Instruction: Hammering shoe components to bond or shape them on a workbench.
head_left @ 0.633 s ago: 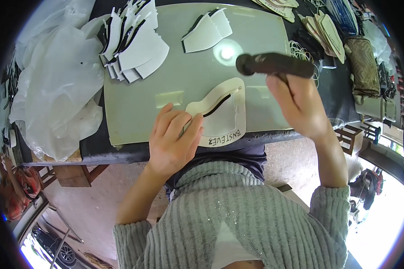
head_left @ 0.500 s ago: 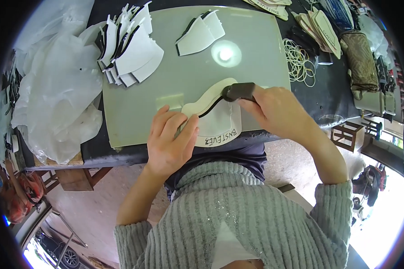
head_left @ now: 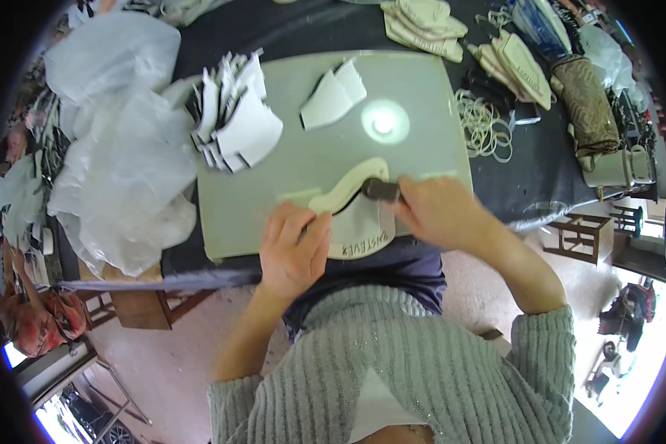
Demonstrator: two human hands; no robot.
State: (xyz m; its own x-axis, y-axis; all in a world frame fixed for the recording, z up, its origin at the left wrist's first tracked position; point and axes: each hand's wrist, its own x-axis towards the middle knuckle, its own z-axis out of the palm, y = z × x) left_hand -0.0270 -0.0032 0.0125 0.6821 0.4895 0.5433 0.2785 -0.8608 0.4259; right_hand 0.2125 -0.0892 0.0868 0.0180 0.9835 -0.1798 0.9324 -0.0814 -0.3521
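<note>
A flat cream template (head_left: 354, 176) with a wavy upper part and handwriting along its near edge lies at the front of the board. Within it sits a white piece (head_left: 362, 220) edged by a curved black line. My left hand (head_left: 290, 251) grips the template's left end, thumb and fingers bent close together. In my right hand (head_left: 440, 211) is a dark, short-handled tool (head_left: 380, 190); its rounded head rests at the black edge. My fingers hide part of the handle, and its exact kind is unclear.
A pale green board (head_left: 274, 189) covers the table's middle. Overlapping white cut pieces with black edges (head_left: 248, 129) lie at its back left, a few more pieces (head_left: 333, 96) beyond the template. Plastic bags (head_left: 126, 177) fill the left; rubber bands (head_left: 485, 126) and stacked templates (head_left: 522, 66) lie right.
The view has shifted, so the board and hands sit lower in the picture. My right hand has drawn the tool a little along the black edge; my left hand keeps its place on the template.
</note>
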